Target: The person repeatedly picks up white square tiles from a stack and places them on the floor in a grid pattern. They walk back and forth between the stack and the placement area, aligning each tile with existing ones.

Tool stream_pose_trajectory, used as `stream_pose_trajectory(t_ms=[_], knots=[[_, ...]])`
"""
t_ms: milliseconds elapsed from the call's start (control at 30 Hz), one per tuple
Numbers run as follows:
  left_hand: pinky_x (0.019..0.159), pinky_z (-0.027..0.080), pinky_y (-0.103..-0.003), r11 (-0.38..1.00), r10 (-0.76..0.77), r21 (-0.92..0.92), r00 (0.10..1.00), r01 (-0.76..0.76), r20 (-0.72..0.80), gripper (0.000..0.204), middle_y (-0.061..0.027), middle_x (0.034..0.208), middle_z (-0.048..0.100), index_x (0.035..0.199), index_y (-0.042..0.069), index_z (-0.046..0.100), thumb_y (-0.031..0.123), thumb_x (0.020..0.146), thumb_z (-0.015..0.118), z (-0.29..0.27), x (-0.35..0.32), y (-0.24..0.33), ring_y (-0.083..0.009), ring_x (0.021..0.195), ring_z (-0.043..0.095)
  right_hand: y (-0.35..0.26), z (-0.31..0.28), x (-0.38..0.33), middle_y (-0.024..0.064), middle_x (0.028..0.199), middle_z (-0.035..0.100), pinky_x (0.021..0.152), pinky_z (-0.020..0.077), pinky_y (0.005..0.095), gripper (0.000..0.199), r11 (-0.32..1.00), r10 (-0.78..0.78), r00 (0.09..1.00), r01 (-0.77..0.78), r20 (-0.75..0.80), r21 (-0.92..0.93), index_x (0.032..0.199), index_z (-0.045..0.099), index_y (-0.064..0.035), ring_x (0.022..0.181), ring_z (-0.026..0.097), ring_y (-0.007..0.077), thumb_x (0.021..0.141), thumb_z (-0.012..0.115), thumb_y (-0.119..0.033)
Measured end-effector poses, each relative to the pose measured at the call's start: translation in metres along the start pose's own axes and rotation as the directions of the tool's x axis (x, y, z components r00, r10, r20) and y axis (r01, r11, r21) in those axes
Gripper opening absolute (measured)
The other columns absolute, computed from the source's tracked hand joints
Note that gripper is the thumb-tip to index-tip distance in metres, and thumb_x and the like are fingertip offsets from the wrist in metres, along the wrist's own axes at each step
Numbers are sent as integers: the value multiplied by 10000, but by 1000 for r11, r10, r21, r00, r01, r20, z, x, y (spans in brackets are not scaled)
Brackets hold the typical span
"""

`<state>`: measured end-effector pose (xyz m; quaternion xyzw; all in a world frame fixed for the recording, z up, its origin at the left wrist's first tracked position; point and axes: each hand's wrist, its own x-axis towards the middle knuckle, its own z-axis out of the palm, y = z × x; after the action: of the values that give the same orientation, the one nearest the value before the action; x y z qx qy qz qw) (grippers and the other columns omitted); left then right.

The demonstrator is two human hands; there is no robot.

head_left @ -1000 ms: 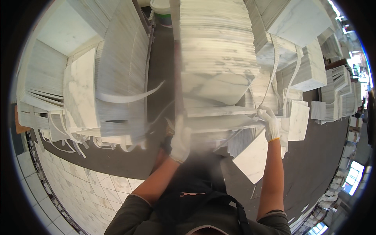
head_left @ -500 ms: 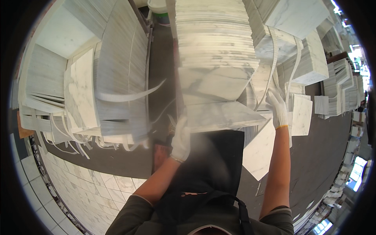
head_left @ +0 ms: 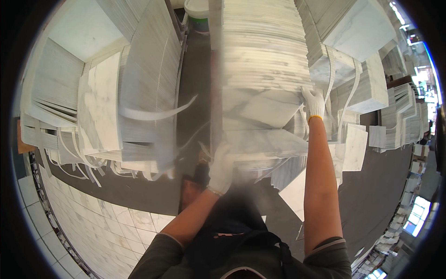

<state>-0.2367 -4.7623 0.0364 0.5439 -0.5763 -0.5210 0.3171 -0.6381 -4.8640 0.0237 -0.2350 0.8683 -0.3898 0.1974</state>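
Observation:
A long row of white marble tiles [head_left: 265, 51], veined grey and standing on edge, runs away in front of me. At its near end a marble tile [head_left: 258, 109] leans, its face toward me, with another tile [head_left: 265, 142] below it. My right hand [head_left: 314, 103], in a white knit glove, touches the right corner of the leaning tile, thumb and fingers apart. At the near left edge of the lower tile is my left hand [head_left: 220, 172], also gloved. Haze and blur smear its fingers, so its grip does not show.
On the left stands a tall block of stacked tiles [head_left: 151, 79] with loose white straps [head_left: 158, 113]. More tile blocks [head_left: 357, 28] with straps stand to the right. A loose tile [head_left: 295, 197] lies low at right. A white bucket [head_left: 198, 16] stands at the far end of the gap.
My right hand has moved left and slightly up, from the straps to the tile row's edge. The left hand stays by the lower tile's edge. The view has shifted a little.

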Motion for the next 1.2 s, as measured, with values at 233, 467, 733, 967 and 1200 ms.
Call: stream_pose_trajectory(t_ms=[233,467,733,967,1200], knots=[[1124,388,-347,999,36,-10,999,-36,9,373,-176,1418,566,1367,-1,549,187,1054,470,-1,-2,2,-262,1331,527,-5,4,-6,6,693,600,433,305,277,367,950,66,997,-74,36,304,977,726,34,556,498,93,839,791,-299],[1125,383,-357,994,106,-3,994,-106,-17,366,-181,1405,570,1360,10,559,182,1050,468,2,2,3,-275,1325,524,-12,-1,-13,75,832,689,519,408,293,405,960,146,989,-142,2,243,1010,677,13,640,602,144,814,816,-313],[1169,337,-363,998,-4,-57,999,6,33,383,-186,1457,536,1368,-6,546,197,1064,432,-1,2,11,-283,1396,471,-20,-25,-24,64,851,681,569,472,312,399,941,200,971,-227,130,252,1027,692,-16,670,606,159,780,838,-294],[1141,384,-369,999,40,-3,999,-40,21,389,-167,1426,561,1396,34,532,186,1039,510,-3,11,1,-293,1347,519,-27,-66,-62,95,969,712,821,499,326,380,993,18,944,-56,330,106,1126,706,-12,906,652,181,893,710,-312],[1105,417,-383,1000,13,12,1000,-13,-13,390,-160,1382,593,1381,56,544,210,1023,539,-1,10,6,-321,1297,560,-91,-75,-103,113,1108,725,921,519,404,406,603,8,647,605,762,-520,1122,725,-160,1082,665,317,798,754,-402]])
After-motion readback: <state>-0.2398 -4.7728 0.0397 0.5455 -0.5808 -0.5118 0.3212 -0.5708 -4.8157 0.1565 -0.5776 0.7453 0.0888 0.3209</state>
